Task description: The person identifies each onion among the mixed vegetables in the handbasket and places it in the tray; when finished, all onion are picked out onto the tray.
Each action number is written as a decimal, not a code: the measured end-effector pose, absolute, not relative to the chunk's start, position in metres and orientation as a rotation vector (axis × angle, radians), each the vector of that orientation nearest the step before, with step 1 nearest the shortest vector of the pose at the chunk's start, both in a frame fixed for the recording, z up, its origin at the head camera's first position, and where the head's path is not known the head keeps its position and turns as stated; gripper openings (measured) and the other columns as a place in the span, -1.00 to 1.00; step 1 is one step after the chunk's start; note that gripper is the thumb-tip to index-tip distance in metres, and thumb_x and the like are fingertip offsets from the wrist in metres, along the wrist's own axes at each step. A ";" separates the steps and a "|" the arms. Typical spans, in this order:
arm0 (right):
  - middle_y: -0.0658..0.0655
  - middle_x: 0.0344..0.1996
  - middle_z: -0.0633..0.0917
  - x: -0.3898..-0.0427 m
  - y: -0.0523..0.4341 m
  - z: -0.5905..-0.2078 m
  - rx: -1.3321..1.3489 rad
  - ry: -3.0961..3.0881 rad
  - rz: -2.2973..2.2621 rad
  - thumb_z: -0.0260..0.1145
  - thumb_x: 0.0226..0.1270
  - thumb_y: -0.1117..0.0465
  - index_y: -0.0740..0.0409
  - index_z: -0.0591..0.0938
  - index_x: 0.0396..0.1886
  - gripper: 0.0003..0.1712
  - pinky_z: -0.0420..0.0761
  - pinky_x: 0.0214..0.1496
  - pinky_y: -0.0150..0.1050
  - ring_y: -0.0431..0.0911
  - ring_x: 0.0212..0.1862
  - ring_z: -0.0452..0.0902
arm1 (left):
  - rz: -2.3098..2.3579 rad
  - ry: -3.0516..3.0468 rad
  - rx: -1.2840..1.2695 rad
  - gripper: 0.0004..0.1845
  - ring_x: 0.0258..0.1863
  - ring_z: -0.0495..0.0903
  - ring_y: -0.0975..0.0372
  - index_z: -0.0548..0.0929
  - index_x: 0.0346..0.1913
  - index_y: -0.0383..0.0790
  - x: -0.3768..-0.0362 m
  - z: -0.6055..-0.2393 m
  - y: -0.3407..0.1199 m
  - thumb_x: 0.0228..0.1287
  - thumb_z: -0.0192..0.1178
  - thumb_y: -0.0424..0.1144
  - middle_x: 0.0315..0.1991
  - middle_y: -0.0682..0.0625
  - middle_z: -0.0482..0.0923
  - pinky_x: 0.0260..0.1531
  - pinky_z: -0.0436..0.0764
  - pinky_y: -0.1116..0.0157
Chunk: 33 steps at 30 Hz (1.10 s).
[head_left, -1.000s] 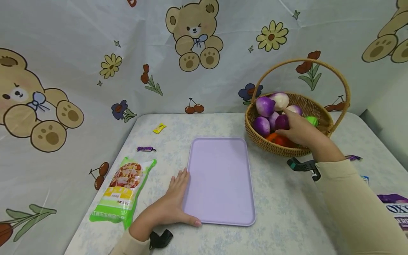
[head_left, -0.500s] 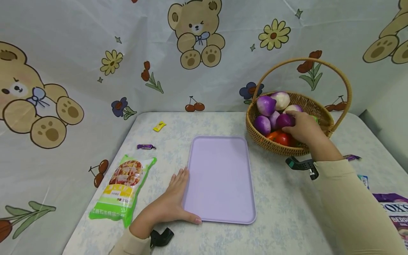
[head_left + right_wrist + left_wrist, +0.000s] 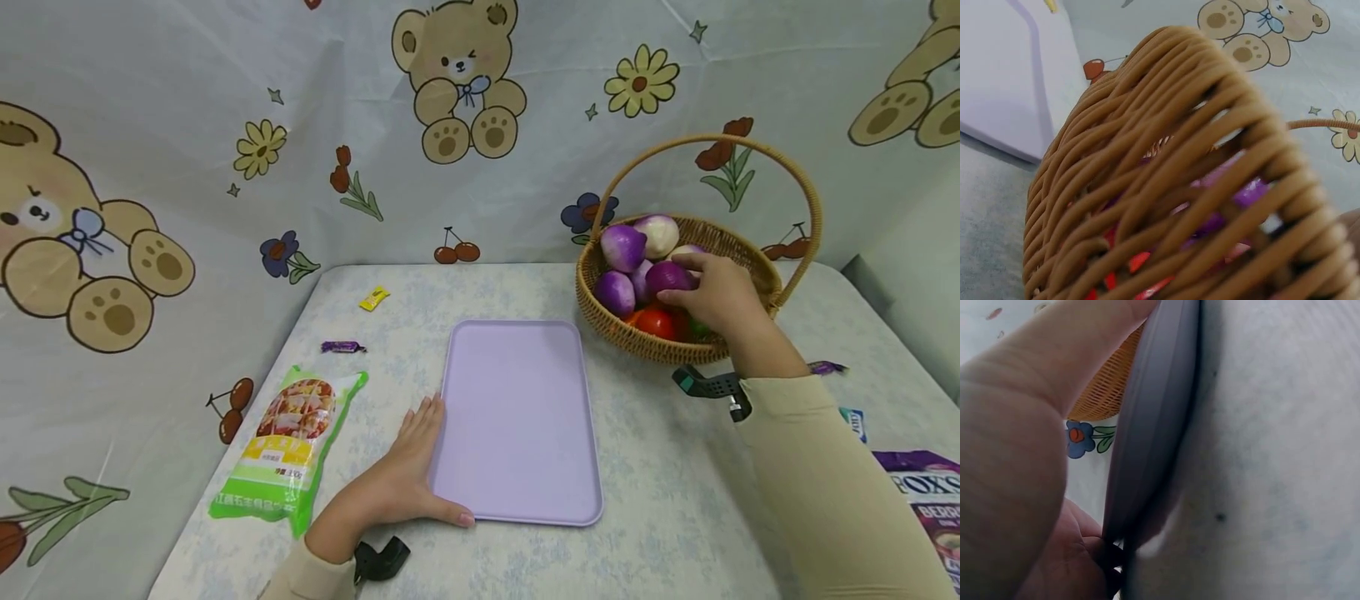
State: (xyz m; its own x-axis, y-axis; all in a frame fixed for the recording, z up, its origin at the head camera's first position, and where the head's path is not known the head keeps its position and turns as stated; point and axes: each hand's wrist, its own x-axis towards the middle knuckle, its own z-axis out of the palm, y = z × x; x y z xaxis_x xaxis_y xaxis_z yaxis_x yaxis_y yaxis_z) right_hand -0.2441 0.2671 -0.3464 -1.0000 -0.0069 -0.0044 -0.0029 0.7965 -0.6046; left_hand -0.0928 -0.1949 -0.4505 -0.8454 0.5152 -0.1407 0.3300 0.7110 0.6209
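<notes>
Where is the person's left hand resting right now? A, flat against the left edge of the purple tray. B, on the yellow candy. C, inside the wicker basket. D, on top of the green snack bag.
A: the left hand lies flat on the table against the purple tray, apart from the green snack bag.

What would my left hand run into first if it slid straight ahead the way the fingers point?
Probably nothing close: the left hand lies flat along the lavender tray's left edge, fingers pointing up the table. Ahead looks like bare tablecloth, though depth is hard to judge.
</notes>
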 end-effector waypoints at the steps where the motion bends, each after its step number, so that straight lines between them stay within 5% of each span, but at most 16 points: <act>1: 0.64 0.30 0.45 -0.243 0.266 -0.345 -0.007 2.970 -1.017 0.47 0.47 0.12 0.33 0.39 0.54 -0.21 0.45 0.25 0.46 0.52 0.28 0.35 | 0.862 2.617 0.667 0.72 0.64 -0.48 0.05 -0.35 0.67 -0.36 -0.093 -0.450 -0.195 -0.22 0.62 0.46 0.68 -0.22 -0.45 0.55 -0.41 0.01; 17: 0.52 0.41 0.44 -0.194 0.235 -0.299 -0.016 2.966 -1.219 0.48 0.45 0.04 0.09 0.26 0.69 -0.06 0.56 0.17 0.36 0.46 0.36 0.38 | 0.847 2.634 0.671 0.73 0.64 -0.47 0.04 -0.34 0.67 -0.37 -0.092 -0.452 -0.195 -0.25 0.57 0.52 0.68 -0.22 -0.44 0.55 -0.40 0.01; 33: 0.26 0.35 0.60 -0.127 0.167 -0.310 -0.782 2.973 -1.205 0.62 0.23 0.36 0.17 0.58 0.43 -0.24 0.62 0.19 0.22 0.24 0.26 0.58 | 0.851 2.630 0.644 0.75 0.65 -0.46 0.06 -0.33 0.68 -0.34 -0.092 -0.451 -0.194 -0.28 0.57 0.54 0.69 -0.19 -0.43 0.56 -0.38 0.01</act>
State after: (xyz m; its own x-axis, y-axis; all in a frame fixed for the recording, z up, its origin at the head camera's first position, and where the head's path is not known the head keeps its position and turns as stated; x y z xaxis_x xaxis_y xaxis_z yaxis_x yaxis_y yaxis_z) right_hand -0.1273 0.1672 -0.3101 -0.8757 -0.3655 0.3155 -0.4820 0.6238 -0.6152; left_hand -0.0917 -0.1940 -0.4508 -0.8537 0.5004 -0.1442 0.3211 0.7238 0.6107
